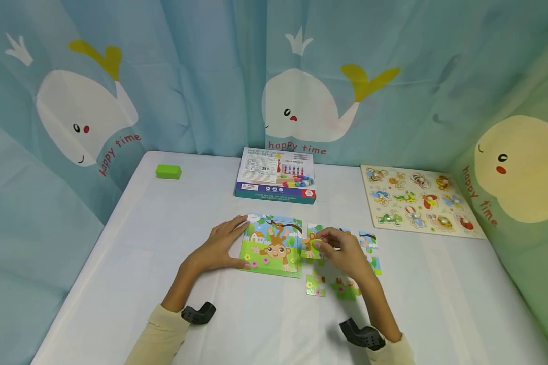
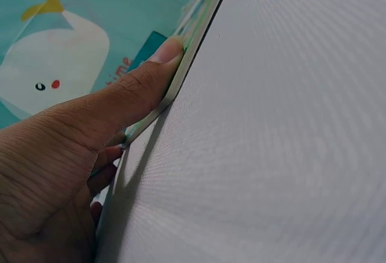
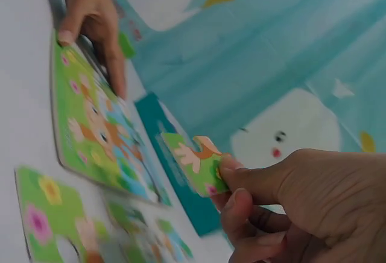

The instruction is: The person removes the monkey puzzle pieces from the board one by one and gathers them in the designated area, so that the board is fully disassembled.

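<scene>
A square monkey puzzle board (image 1: pixel 262 261) lies on the white table. My left hand (image 1: pixel 219 246) holds it at its left side, thumb by the near corner and fingers toward the far corner. In the left wrist view the thumb presses the board's edge (image 2: pixel 175 85). Just right of the board, my right hand (image 1: pixel 347 256) pinches a green puzzle piece (image 3: pixel 192 163) between thumb and fingers, raised off the table. The piece shows part of a monkey's hand and a flower. Loose puzzle pieces (image 1: pixel 315 286) lie around and beneath the right hand, which partly hides them.
Behind the board lies a bead-set box (image 1: pixel 274 175). A wooden insect peg puzzle (image 1: pixel 420 203) is at the far right, and a green block (image 1: pixel 168 172) sits at the far left. A whale-print curtain (image 1: pixel 201 76) hangs along the table's back and sides.
</scene>
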Action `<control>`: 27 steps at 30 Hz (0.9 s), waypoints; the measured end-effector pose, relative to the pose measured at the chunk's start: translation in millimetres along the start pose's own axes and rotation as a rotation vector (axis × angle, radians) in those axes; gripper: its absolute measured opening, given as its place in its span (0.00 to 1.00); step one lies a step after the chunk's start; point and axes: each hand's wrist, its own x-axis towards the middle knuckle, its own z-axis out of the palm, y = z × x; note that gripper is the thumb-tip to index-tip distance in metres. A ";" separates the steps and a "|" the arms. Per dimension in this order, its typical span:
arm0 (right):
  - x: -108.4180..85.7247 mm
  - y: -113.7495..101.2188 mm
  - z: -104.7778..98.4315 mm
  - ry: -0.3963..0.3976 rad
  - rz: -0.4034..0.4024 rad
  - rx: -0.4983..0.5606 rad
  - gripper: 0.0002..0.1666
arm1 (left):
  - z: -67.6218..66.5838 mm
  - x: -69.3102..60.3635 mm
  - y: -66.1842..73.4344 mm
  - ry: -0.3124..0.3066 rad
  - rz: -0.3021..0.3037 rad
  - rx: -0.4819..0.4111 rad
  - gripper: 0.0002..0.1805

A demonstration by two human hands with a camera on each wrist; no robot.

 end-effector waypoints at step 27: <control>-115.7 61.9 -58.6 0.238 0.497 -0.084 0.21 | 0.1 -1.3 2.1 -0.011 -0.016 -0.018 0.60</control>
